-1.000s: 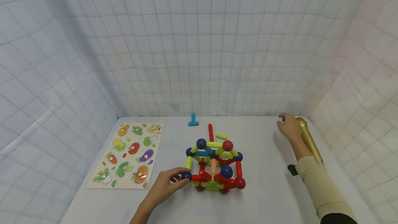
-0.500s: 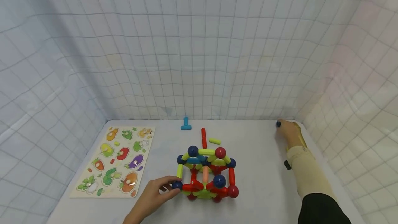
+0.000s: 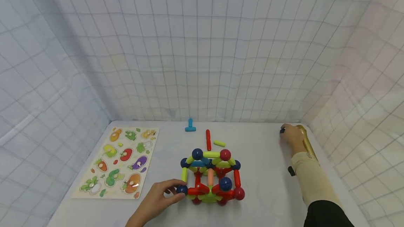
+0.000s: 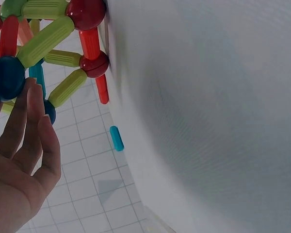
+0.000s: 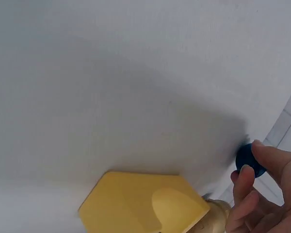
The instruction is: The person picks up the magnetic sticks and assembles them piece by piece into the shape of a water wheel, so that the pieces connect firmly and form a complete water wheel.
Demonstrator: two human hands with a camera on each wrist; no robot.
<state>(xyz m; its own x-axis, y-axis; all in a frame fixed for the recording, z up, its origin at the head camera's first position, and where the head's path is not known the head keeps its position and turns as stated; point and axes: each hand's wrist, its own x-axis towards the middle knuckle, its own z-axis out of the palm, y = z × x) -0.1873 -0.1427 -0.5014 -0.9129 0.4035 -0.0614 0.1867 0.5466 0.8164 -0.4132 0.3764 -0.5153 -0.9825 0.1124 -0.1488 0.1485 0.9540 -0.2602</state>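
Note:
A magnetic stick-and-ball frame (image 3: 210,178) of red, green, blue and orange rods with blue and red balls stands on the white table. My left hand (image 3: 159,197) pinches the blue ball (image 3: 182,190) at its front left corner between thumb and fingers. In the left wrist view this blue ball (image 4: 8,78) joins green and red rods. At the back right, my right hand (image 3: 291,137) holds a loose dark blue ball (image 3: 282,131). The right wrist view shows this ball (image 5: 250,160) between thumb and fingers, near the table's far edge.
A vegetable puzzle board (image 3: 116,164) lies at left. Behind the frame are blue rods (image 3: 190,127), red rods (image 3: 208,140) and a green rod (image 3: 219,143). A gold tube (image 3: 308,144) lies beside my right hand. A yellow flat-faced object (image 5: 140,201) shows in the right wrist view.
My right hand has drawn the blue ball slightly nearer from the table's back edge. My left hand keeps its hold on the corner ball. The head view has shifted a little.

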